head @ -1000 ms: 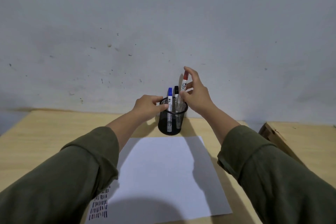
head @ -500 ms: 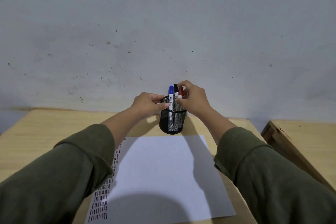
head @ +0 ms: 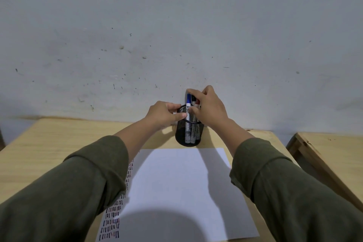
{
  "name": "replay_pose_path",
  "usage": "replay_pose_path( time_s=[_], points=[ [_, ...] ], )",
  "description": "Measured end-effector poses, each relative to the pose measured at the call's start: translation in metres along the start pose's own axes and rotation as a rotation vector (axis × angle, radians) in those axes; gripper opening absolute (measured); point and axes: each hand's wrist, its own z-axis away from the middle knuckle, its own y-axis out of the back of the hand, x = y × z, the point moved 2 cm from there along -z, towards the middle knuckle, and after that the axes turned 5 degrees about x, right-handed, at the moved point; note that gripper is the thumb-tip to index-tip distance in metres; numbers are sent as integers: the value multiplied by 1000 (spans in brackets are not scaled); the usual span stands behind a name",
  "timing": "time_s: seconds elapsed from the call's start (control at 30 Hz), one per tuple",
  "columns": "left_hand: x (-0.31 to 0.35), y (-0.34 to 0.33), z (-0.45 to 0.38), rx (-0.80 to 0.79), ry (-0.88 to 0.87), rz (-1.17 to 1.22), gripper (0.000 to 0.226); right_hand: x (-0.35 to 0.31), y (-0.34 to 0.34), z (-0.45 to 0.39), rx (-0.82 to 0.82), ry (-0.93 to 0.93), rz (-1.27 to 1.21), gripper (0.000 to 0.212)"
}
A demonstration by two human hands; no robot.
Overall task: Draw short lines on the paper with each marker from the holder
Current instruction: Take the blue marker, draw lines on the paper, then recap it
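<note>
a plain study or desk corner, perhaps in a home or a simple classroom; which of these cannot be told. a light wooden table (head: 49, 143) fills the lower half of the frame and stands against a bare, scuffed grey-white wall (head: 176, 25) that takes the whole upper half. desk goods mark it as a writing place: a black mesh holder (head: 188, 135) with markers at centre and a white sheet of paper (head: 176, 182) below it. a second wooden surface (head: 334, 149) shows at the right edge.

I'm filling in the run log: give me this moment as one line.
left hand holds mesh holder rim | right hand pinches blue marker in holder | paper lined at left edge
</note>
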Motion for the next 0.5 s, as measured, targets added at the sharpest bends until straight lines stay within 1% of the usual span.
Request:
replay_pose_path(
  time_s=[0.13,0.3,0.5],
  points=[
    [1,0,1,8,-3,2,53,-2,-1,0,38,-3,0,45],
    [0,0,2,19,-19,-5,52,-5,2,3,149,-4,-119,37],
    [0,0,10,71,-55,-22,47,-7,0,13,118,-59,-301,30]
  ],
)
